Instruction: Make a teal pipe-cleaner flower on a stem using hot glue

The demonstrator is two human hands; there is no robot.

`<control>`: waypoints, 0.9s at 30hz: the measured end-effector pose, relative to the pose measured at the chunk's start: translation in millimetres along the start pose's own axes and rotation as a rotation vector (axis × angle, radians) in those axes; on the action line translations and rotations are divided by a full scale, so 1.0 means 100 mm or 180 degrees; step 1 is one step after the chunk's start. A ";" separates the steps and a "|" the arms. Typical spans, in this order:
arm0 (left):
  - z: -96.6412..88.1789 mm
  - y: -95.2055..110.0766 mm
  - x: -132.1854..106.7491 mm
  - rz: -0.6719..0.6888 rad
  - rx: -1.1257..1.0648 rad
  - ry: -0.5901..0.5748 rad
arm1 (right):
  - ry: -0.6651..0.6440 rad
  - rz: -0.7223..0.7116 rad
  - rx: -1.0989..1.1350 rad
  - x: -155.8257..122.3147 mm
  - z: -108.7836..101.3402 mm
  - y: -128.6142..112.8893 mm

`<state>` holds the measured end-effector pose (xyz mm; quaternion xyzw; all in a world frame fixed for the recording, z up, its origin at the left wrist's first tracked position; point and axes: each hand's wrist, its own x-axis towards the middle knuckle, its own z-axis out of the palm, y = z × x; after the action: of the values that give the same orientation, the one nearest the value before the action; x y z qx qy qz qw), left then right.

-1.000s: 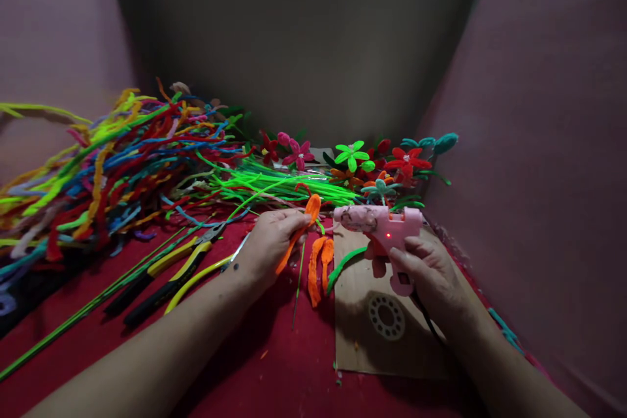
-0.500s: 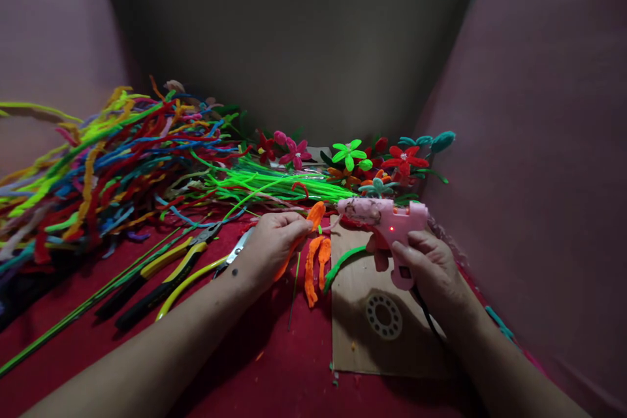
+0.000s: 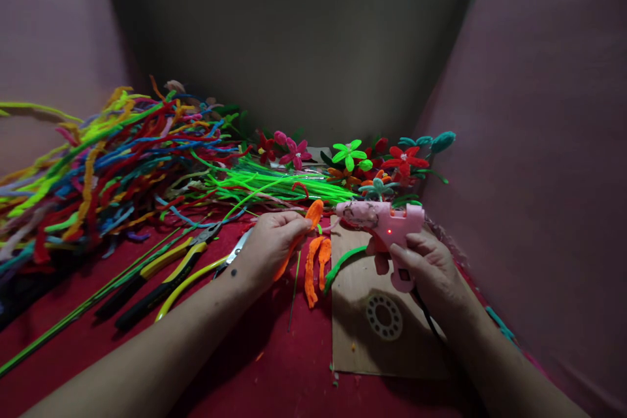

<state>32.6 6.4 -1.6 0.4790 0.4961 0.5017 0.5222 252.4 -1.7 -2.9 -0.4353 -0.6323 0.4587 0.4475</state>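
My left hand [image 3: 272,245] is closed round an orange pipe-cleaner petal [image 3: 312,214] on a thin green stem, its tip pointing right. My right hand [image 3: 431,271] grips a pink hot glue gun [image 3: 386,225] by the handle; its red light is on and its nozzle points left, close to the orange petal. Two loose orange petal pieces [image 3: 316,261] and a green pipe-cleaner piece [image 3: 343,261] lie just below the nozzle.
A brown cardboard sheet [image 3: 386,346] with a ring-shaped print lies under the glue gun on red cloth. Yellow-handled pliers [image 3: 161,274] and scissors lie left. A heap of coloured pipe cleaners [image 3: 112,163] fills the far left; finished flowers [image 3: 372,166] stand behind. Walls close in around.
The glue gun has dipped slightly and shifted left toward the orange petal. My left hand has stayed nearly still. The view shifted a little since the earliest frame.
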 end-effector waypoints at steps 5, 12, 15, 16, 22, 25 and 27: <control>-0.01 -0.02 0.02 -0.0033 0.0048 -0.0011 | -0.0025 0.0065 0.0100 -0.01 -0.01 0.01; 0.00 -0.03 0.01 -0.0069 0.0098 -0.0067 | 0.0006 -0.0024 0.0201 -0.02 -0.02 0.02; 0.00 -0.03 0.00 -0.0072 0.0113 -0.0075 | -0.0007 -0.0007 0.0235 -0.01 -0.02 0.03; 0.00 -0.03 0.00 -0.0079 0.0109 -0.0074 | -0.0011 -0.0003 0.0238 -0.01 -0.02 0.03; 0.01 -0.02 0.00 -0.0073 0.0056 -0.0068 | 0.0001 -0.0034 0.0055 -0.02 -0.02 0.02; -0.01 -0.05 0.01 -0.0066 0.0006 -0.0066 | 0.0016 -0.0005 0.0057 -0.02 -0.02 0.01; -0.02 -0.06 0.02 -0.0037 0.0021 -0.0077 | 0.0000 -0.0001 0.0089 -0.02 -0.02 0.02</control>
<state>30.7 8.4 -8.2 0.4839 0.4941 0.4912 0.5296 254.8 -3.1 -4.6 -0.4289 -0.6258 0.4675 0.4536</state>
